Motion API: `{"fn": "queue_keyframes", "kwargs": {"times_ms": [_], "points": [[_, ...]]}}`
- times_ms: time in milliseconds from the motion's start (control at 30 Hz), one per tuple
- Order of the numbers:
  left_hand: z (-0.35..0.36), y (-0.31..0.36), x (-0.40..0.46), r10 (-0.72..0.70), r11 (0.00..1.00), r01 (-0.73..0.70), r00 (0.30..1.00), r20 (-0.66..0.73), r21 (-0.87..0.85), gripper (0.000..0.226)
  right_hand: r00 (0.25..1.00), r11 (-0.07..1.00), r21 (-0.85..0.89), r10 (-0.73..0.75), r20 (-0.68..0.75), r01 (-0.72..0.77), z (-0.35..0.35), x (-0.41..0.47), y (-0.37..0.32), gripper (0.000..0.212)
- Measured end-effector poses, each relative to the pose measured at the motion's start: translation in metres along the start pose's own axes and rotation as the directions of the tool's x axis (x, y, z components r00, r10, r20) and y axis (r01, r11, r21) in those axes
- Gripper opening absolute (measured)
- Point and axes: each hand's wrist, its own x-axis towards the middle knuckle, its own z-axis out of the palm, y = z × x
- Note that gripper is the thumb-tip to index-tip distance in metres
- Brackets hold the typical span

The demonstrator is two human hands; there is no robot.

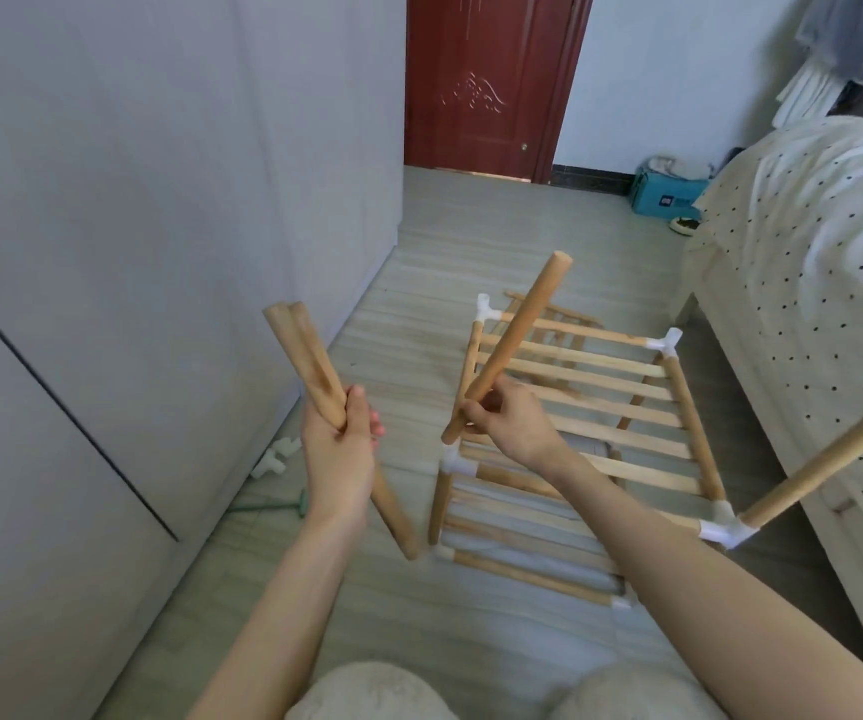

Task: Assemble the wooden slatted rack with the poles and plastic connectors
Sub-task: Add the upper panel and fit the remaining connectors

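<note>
The wooden slatted rack [601, 402] stands on the floor in front of me, its poles joined by white plastic connectors at the corners, such as the near right one [725, 527]. A pole [829, 459] sticks up and right from that connector. My left hand [338, 449] grips two poles [310, 366] side by side, left of the rack. My right hand [507, 418] holds a single pole [517, 335], tilted, its lower end just above the near left connector [451, 457]. A lower slatted shelf shows under the top one.
Loose white connectors [276, 454] and a green tool [273, 507] lie on the floor by the left wall. A bed with a dotted cover [808, 262] runs along the right. A red door [486, 80] and a blue box [666, 192] are at the far end.
</note>
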Motion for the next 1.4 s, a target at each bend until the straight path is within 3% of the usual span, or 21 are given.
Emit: {"fn": "queue_keyframes", "kwargs": {"times_ms": [167, 300, 467, 733, 900, 1133, 1233, 1333, 1400], "points": [[0.0, -0.006, 0.001, -0.013, 1.0, 0.013, 1.0, 0.015, 0.017, 0.019, 0.997, 0.986, -0.151, -0.067, 0.036, 0.072, 0.0, 0.003, -0.002, 0.007], [0.002, -0.011, -0.001, -0.03, 0.999, 0.029, 0.999, 0.021, 0.034, 0.018, 0.993, 0.968, -0.222, -0.104, 0.058, 0.115, 0.0, -0.003, -0.003, 0.016], [0.007, -0.014, -0.007, -0.057, 0.998, 0.055, 0.997, 0.044, 0.029, 0.016, 0.976, 0.933, -0.334, -0.067, 0.205, 0.134, 0.009, -0.001, -0.001, 0.01], [0.009, -0.012, -0.009, -0.056, 0.998, 0.055, 0.997, 0.049, 0.027, 0.015, 0.971, 0.953, -0.279, -0.052, 0.235, 0.119, 0.011, 0.003, 0.001, 0.01], [0.005, -0.012, -0.011, -0.063, 0.998, 0.062, 0.997, 0.047, 0.028, 0.013, 0.963, 0.964, -0.228, -0.075, 0.26, 0.136, 0.01, -0.006, 0.006, 0.027], [-0.005, -0.007, -0.016, -0.037, 0.995, 0.03, 0.996, 0.083, 0.091, 0.018, 0.96, 0.99, -0.135, -0.002, 0.281, 0.042, -0.018, -0.039, 0.019, 0.013], [-0.004, -0.011, -0.017, -0.027, 0.987, 0.006, 0.991, 0.129, 0.163, 0.013, 0.973, 0.985, -0.168, -0.005, 0.231, 0.045, -0.038, -0.07, 0.033, 0.003], [0.0, -0.016, -0.021, -0.021, 0.972, -0.035, 0.972, 0.233, 0.232, 0.005, 0.985, 0.973, -0.231, 0.038, 0.165, 0.001, -0.06, -0.099, 0.051, 0.012], [0.005, -0.023, -0.023, -0.022, 0.946, -0.08, 0.951, 0.307, 0.314, 0.005, 0.991, 0.983, -0.174, 0.073, 0.113, -0.052, -0.078, -0.116, 0.064, 0.018]]}}
